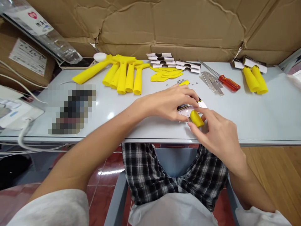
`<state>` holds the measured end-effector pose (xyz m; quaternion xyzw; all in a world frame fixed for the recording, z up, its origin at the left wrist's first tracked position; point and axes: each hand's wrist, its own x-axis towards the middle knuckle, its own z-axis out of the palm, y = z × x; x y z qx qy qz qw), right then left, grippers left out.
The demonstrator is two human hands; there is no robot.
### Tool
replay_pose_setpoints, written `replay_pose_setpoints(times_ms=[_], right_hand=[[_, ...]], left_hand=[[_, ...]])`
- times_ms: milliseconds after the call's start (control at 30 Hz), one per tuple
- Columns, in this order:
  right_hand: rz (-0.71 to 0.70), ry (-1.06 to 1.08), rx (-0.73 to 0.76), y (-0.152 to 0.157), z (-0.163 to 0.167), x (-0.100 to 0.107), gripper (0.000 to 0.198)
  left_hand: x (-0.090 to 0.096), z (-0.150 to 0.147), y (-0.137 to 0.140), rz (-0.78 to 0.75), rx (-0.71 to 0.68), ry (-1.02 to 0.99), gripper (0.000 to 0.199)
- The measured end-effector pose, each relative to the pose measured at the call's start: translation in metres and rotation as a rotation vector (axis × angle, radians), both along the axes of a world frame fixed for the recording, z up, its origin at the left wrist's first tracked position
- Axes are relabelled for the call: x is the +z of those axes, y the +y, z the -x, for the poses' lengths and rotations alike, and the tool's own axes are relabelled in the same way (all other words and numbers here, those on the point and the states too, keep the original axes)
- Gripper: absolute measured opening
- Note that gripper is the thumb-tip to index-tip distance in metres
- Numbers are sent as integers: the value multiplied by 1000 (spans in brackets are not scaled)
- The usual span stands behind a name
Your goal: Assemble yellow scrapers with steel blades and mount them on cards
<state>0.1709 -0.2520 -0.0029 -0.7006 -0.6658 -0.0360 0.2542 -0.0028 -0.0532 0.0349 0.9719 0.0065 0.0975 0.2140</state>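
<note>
In front of me a white and black printed card shows between my hands. My left hand spans the card from the left, fingers over its far side and thumb at its near edge. A rounded yellow plastic handle sticks up toward me beside the card. Around that handle curve the thumb and fingers of my right hand. Part of the card is hidden under my left fingers. Just beyond them lies a small yellow piece, partly covered, among several small metal fasteners.
Several yellow handles lie at the back left. Yellow flat pieces and folded cards sit behind my hands. To the right are metal blades, a red screwdriver and handles with cards. Cardboard lines the back.
</note>
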Motion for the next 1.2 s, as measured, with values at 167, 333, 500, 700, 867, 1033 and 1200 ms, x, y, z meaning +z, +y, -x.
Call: replay_pose_setpoints(times_ms=[167, 333, 500, 700, 867, 1033, 1200], right_hand=[[-17, -68, -20, -4, 9, -4, 32], [-15, -33, -17, -21, 8, -2, 28], [-65, -153, -6, -33, 8, -1, 26], [9, -243, -57, -35, 9, 4, 48], [79, -243, -40, -11, 19, 31, 68], [379, -275, -89, 44, 32, 57, 61], [566, -305, -101, 79, 31, 60, 54]], left_hand=[[-4, 0, 5, -59, 42, -8, 41], [-7, 1, 16, -93, 98, -16, 42], [-7, 3, 27, -154, 183, 4, 44], [-7, 6, 39, -195, 253, 41, 47], [-9, 6, 37, -174, 256, 55, 45], [-8, 6, 39, -149, 254, 45, 39], [-9, 7, 49, -133, 273, 34, 38]])
